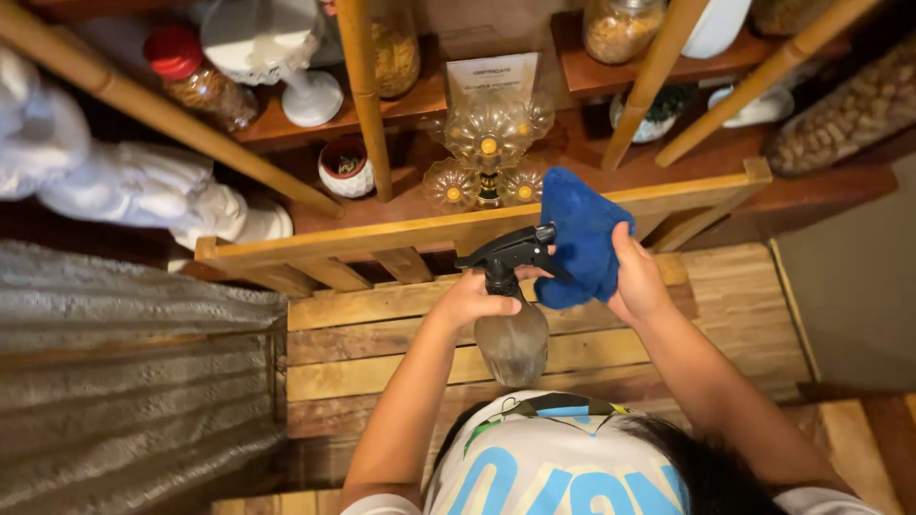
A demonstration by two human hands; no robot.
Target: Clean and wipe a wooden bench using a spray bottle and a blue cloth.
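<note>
Two hands, left hand gripping spray bottle, right hand blue cloth

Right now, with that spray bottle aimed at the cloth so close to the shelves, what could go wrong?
Spray from the bottle in the left hand might overshoot the blue cloth in the right hand and wet the paper card behind it. The glass flower ornament sits just past the cloth; a careless wipe could knock it. The glass jars near the shelf edges could also be bumped.
</note>
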